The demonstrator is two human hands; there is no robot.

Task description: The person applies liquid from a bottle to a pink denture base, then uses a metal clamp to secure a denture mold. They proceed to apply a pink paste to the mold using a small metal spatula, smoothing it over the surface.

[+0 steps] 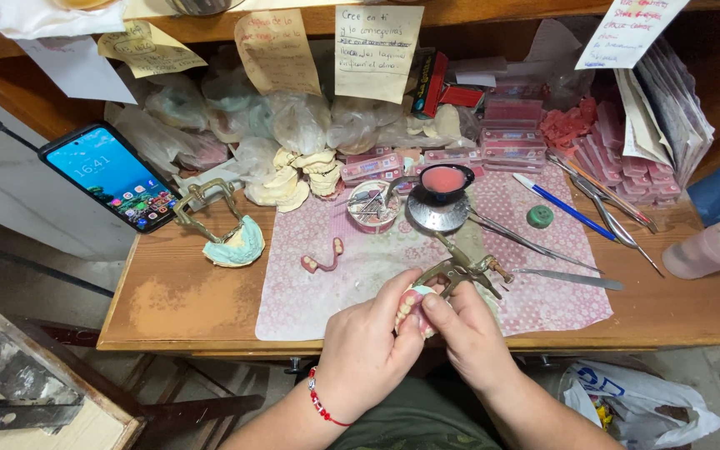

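Pinching a denture (411,310) between them, left hand (366,346) and right hand (466,333) meet near the table (177,296) edge, brass frame (460,268) just beyond.

Both forearms rise from the lower edge and meet near the middle. The left hand (366,346), a red bead bracelet at its wrist, is curled with its fingers bent inward. The right hand (465,332) presses against it, thumb and forefinger pinched together at the left fingertips, knuckles turned up
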